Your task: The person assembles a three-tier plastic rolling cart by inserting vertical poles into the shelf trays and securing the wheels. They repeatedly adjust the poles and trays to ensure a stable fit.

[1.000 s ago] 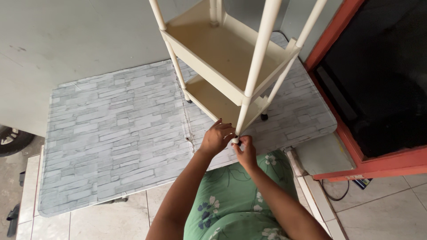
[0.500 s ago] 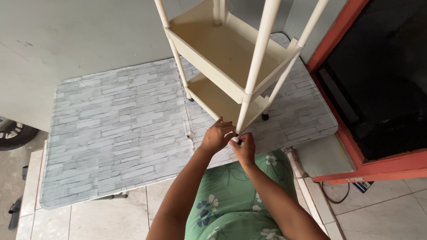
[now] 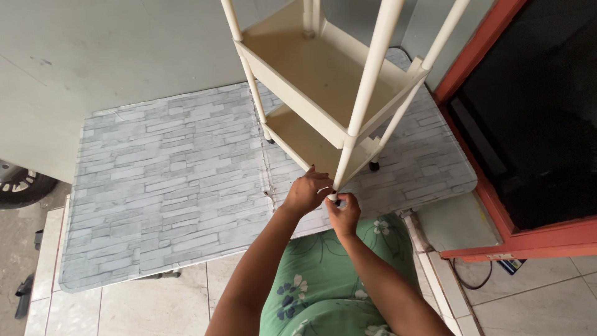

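- Two hands at the foot of the near corner post [image 3: 370, 81] of a cream shelf rack [image 3: 323, 81]; the rack stands on a table [image 3: 161, 186] covered in grey brick-pattern sheet.
- Left hand [image 3: 305, 193]: fingers curled round the very bottom of that post, clenched on it.
- Right hand [image 3: 344, 213]: just below and beside the left, fingertips pinched at the post's foot. Whatever small part sits there is covered by the fingers; can't tell if it grips a caster, a cap or only the post end.
- Hands touch each other, or nearly; the gap is hidden.
- Rack's top is cut off by the upper frame edge: only two tiers and four posts show, height unknown.
- One black caster [image 3: 374, 165] visible under the right corner, another dark spot under the far-left post; the rear foot is hidden behind the shelves.
- Table legs mostly hidden; one dark foot shows under the front edge.
- Green floral garment [image 3: 329, 280] fills the bottom centre, covering the floor below the hands.
- Left edge: part of a tyre [image 3: 18, 185], cut off.
- Right: dark panel in a red-orange frame [image 3: 528, 239], contents too dark to read.
- Below that frame, a small blue-and-white packet [image 3: 511, 266] on the tiled floor, beside a black cable [image 3: 469, 280]; print too small to make out.
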